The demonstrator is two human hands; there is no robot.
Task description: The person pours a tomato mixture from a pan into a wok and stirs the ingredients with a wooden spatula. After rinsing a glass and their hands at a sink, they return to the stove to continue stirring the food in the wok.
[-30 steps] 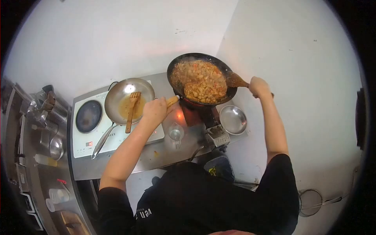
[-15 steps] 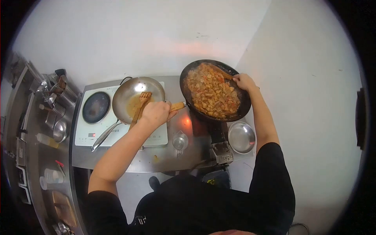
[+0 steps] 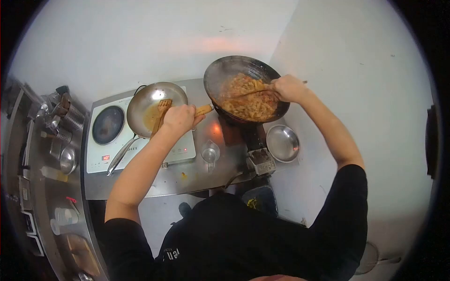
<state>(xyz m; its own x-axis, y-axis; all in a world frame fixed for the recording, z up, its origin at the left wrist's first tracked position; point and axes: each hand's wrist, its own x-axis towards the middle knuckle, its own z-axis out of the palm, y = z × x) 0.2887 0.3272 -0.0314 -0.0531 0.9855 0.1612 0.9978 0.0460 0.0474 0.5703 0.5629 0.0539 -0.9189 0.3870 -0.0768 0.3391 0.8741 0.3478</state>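
Observation:
My left hand [image 3: 180, 119] is wrapped round the wooden handle [image 3: 203, 110] of a black wok [image 3: 222, 67], which is tilted over the counter. Chunky orange-brown food [image 3: 253, 105] lies in the wok's lower part, and faint steam hangs over it. My right hand [image 3: 288, 88] grips a wooden spatula [image 3: 260, 88] at the wok's right rim; its blade is down in the food. Just left of my left hand, a steel pan [image 3: 140, 100] with some yellowish liquid rests on the white cooktop. A slotted wooden turner [image 3: 164, 105] leans in that pan, partly hidden behind my hand.
The white cooktop [image 3: 99, 154] has a dark round pan or plate [image 3: 108, 125] at left. A clear measuring jug [image 3: 210, 151] and a metal burner part [image 3: 261, 161] stand near the front edge. A steel bowl [image 3: 282, 143] is at right, utensils [image 3: 65, 105] at far left.
The wok's far side has risen, so it tilts more, and the food has gathered lower. My right hand has moved inward over the wok with the spatula. The view has shifted slightly.

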